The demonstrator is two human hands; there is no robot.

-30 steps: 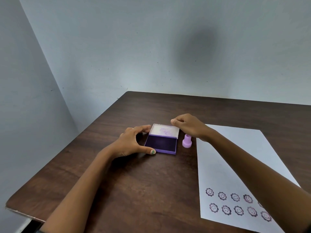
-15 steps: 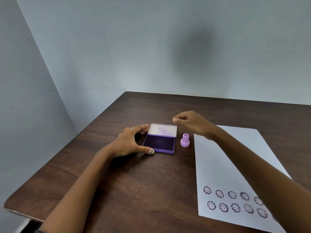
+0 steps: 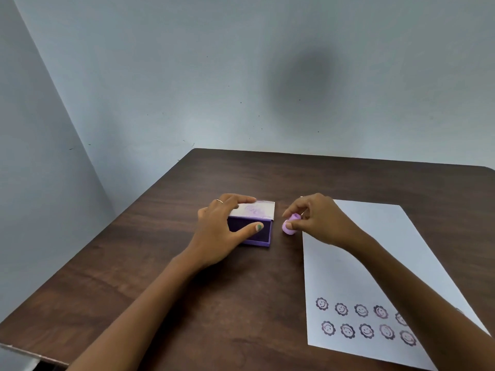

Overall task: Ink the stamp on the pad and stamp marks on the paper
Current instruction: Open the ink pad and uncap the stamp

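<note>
A purple ink pad [image 3: 261, 232] lies open on the dark wooden table [image 3: 166, 277], its white lid [image 3: 258, 210] folded back. My left hand [image 3: 222, 228] rests over the pad's left side, fingers on the lid and thumb across the ink. Just right of the pad, my right hand [image 3: 318, 220] pinches a small pale purple stamp [image 3: 290, 224], which is tilted on the table. A white paper [image 3: 372, 253] lies to the right, with two rows of several smiley-flower marks [image 3: 361, 321] near its front edge; my right forearm covers part of them.
Pale blue walls close in behind the table and on its left side. The table's front left corner [image 3: 16, 346] is near the frame's bottom left edge.
My right hand moved from above the lid down to the stamp and took hold of it, tilting it. My left hand slid further over the ink pad.
</note>
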